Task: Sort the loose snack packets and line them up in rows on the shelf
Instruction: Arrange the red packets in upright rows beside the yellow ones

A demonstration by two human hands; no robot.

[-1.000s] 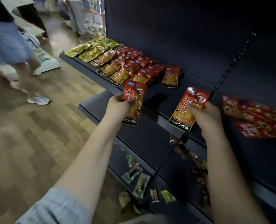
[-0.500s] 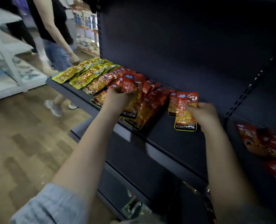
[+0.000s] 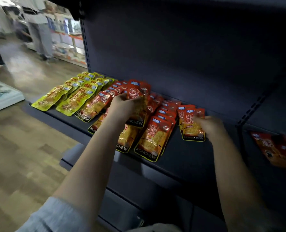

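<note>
Red packets filled most of the dark shelf (image 3: 185,158), laid flat in overlapping rows that ran front to back. Counted two yellow-green rows (image 3: 67,97) at the 10 o'clock end, then about four red rows (image 3: 154,138) toward centre, plus a short stack of maybe two red packets at 3 o'clock of those. Exact packet counts per row were hard to tell, overlap and blur hid the back ones.

Left hand (image 3: 124,106) gripped one red packet (image 3: 137,96), fingers curled round its middle, packet raised and tilted above the centre red rows. Right hand (image 3: 209,124) pinched a second red packet (image 3: 193,124) by its right edge; that packet sat on top of the short stack, lower edge near the shelf surface. Could not tell whether it touched the packet below.

More red packets (image 3: 279,148), blurred, lay on the neighbouring shelf bay at 3 o'clock, well apart from both hands; count unclear.

Grey-blue sleeve (image 3: 55,216) showed at 7 o'clock on the left arm. Wooden floor (image 3: 21,156) ran along 9 o'clock. One blurred person (image 3: 42,39) stood far off at 11 o'clock.
</note>
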